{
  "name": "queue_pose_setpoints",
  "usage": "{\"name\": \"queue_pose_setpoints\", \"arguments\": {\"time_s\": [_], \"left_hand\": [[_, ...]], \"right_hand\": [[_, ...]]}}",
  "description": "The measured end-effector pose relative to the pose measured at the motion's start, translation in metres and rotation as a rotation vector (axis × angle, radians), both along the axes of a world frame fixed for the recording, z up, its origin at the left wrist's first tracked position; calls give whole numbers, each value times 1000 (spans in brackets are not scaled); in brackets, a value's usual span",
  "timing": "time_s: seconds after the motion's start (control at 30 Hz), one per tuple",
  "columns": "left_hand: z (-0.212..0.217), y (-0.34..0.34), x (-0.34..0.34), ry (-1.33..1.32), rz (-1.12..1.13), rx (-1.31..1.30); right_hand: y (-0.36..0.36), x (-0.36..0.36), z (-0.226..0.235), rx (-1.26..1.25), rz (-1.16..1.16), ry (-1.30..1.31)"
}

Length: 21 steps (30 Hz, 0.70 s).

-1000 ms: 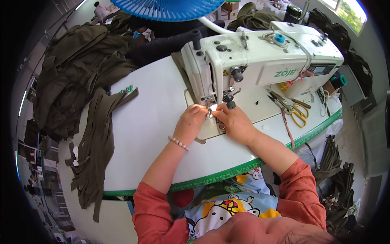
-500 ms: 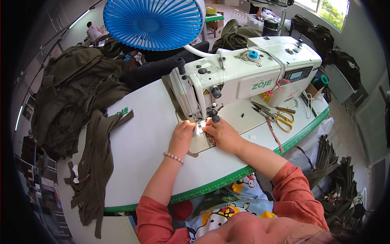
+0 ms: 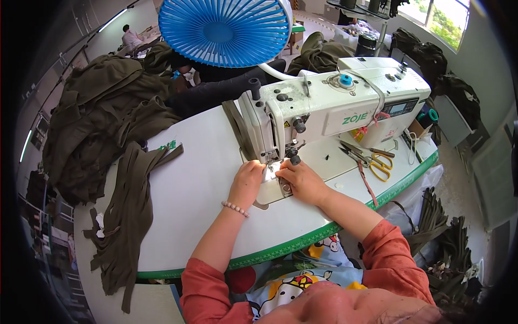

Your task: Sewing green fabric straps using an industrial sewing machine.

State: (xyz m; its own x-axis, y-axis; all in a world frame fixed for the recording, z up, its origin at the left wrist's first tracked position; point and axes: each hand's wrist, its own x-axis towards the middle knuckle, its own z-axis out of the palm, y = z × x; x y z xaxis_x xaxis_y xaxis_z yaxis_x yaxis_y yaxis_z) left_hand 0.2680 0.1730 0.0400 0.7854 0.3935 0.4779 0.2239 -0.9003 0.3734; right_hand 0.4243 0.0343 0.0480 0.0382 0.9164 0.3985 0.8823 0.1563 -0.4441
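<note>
A white sewing machine (image 3: pixel 318 119) stands on the table in front of me, its lamp lighting the needle area (image 3: pixel 271 171). My left hand (image 3: pixel 249 179), with a beaded bracelet on its wrist, is closed just left of the presser foot, its fingertips pinched together. On the other side, my right hand (image 3: pixel 303 182) is closed too, thumb and forefinger pressed together close to the needle. What lies between the fingers of each hand is too small or hidden to make out. A dark olive fabric strip (image 3: pixel 237 127) runs behind the machine's head.
Olive fabric strips (image 3: pixel 132 210) hang over the table's left part, beside a large garment pile (image 3: pixel 91 119). Yellow-handled scissors (image 3: pixel 380 166) lie at the right with a pink cord (image 3: pixel 368 183). A blue fan (image 3: pixel 218 32) stands behind the machine. Green tape (image 3: pixel 291 249) edges the table.
The whole view has shifted a little, so the machine and fan appear further right and slightly lower. Both hands stay closed at the needle, with little visible movement.
</note>
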Motion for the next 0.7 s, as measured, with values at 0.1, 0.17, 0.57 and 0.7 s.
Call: {"name": "queue_pose_setpoints", "arguments": {"time_s": [0.1,0.17,0.57,0.7], "left_hand": [[1,0,1,-71,19,17],[4,-1,2,-111,27,28],[2,11,-14,85,133,40],[17,4,-24,49,141,16]], "right_hand": [[-1,0,2,14,6,22],[-2,2,2,55,2,55],[3,2,-4,131,-26,48],[1,1,-3,171,-63,13]]}}
